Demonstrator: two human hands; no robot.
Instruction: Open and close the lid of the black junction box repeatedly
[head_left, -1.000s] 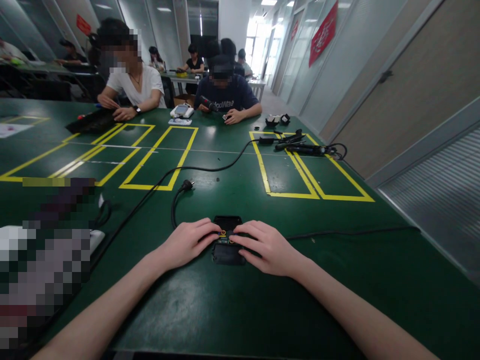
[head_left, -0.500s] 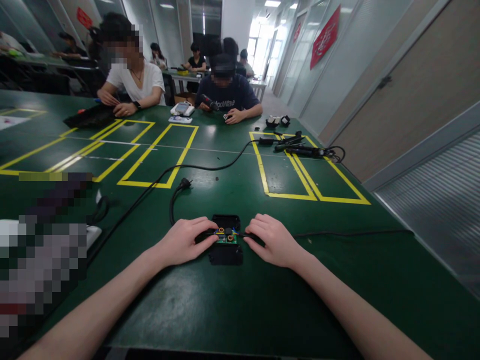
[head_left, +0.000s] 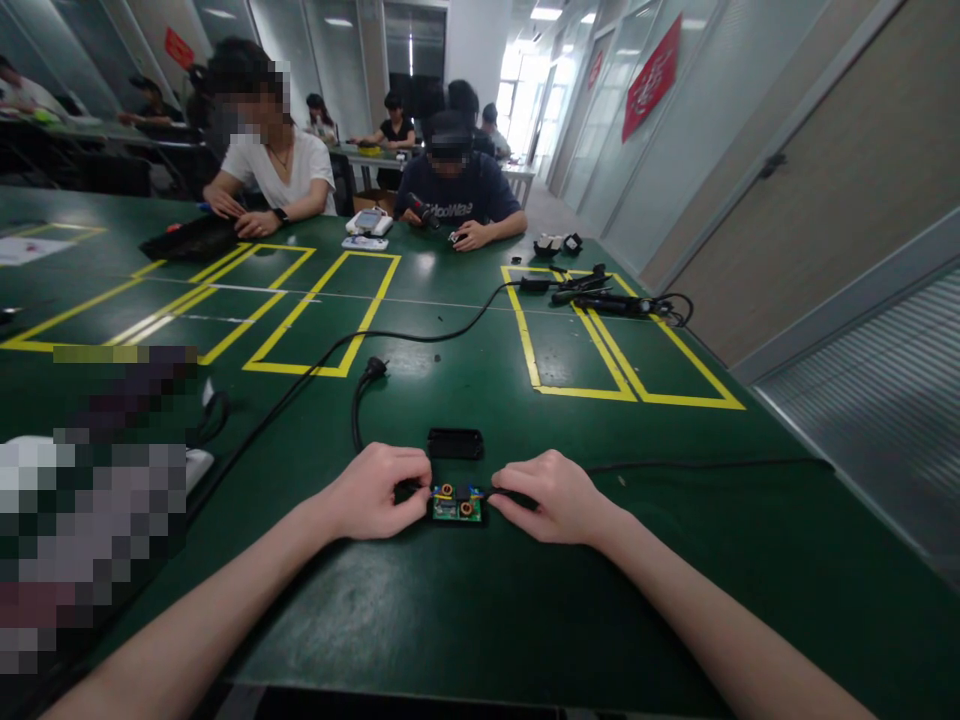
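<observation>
A small green circuit board (head_left: 457, 508) with copper-wound coils lies between my hands. Beneath it, the near black case half is mostly hidden; whether the board is fully seated I cannot tell. My left hand (head_left: 381, 492) is closed in a pinch at the board's left end, on the black power cord (head_left: 358, 415) whose plug stands beyond the hand. At the right end, my right hand (head_left: 551, 498) pinches the thin black cable (head_left: 675, 465) that runs off to the right. The other black case half (head_left: 455, 444) rests just beyond the board.
A long black cable (head_left: 405, 336) crosses the green table (head_left: 480, 620) toward a soldering iron-like tool bundle (head_left: 611, 298) at the far right. Yellow tape rectangles (head_left: 349, 312) mark the surface. Blurred-out items lie at left. Two co-workers sit opposite, handling parts.
Both hands have brought the circuit board toward me, from between the two case halves to over the near one. The far case half is now fully uncovered.
</observation>
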